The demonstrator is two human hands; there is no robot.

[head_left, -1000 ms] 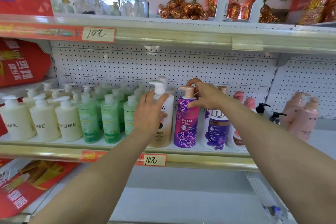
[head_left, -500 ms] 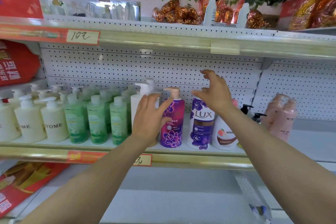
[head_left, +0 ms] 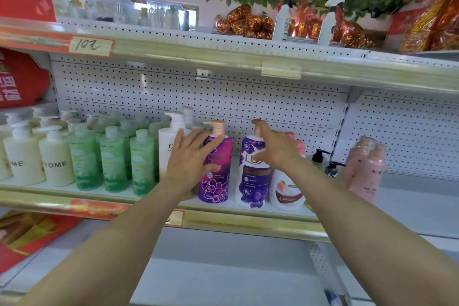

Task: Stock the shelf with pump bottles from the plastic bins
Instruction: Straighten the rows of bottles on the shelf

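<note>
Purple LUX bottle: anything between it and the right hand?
Nothing visible. The open right hand hovers directly in front of the purple LUX bottle, at its neck; contact is unclear. The magenta bottle stands apart to its left, behind the left hand.

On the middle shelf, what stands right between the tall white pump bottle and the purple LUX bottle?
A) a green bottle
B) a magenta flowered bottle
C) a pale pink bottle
B: the magenta flowered bottle stands between the white pump bottle and the purple LUX bottle.
</note>
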